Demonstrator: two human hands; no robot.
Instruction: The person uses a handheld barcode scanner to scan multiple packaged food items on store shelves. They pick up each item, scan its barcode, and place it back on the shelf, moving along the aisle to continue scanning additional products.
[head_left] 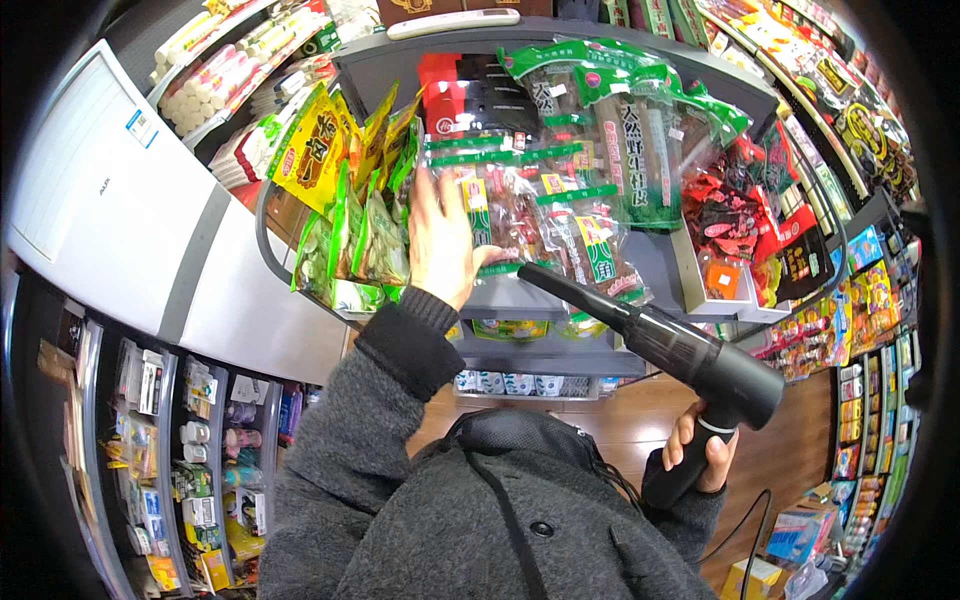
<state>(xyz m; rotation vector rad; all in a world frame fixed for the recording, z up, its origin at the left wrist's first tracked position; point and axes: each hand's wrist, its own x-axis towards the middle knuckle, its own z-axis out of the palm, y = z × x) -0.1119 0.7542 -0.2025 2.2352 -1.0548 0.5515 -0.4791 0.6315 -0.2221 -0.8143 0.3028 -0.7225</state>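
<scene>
Fingers of left hand (440, 245) spread flat against clear snack bags (510, 215) standing on the grey shelf (520, 298), yellow-green packets (345, 190) just beside. Right hand (700, 450) wrapped tight round the handle of a black blower (690, 365), nozzle tip touching the shelf edge under the bags, as far as I see. Cord (745, 525) hangs below.

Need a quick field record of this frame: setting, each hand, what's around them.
setting: shop aisle, grey metal shelf stacked with bagged goods
left hand: flat on clear food bags with green header strips, fingers spread, gripping nothing
right hand: closed round the handle of a black handheld blower with a long narrow nozzle
nozzle: points up-left at the shelf edge under the bags
nearby: yellow-green snack bags, red packets
</scene>
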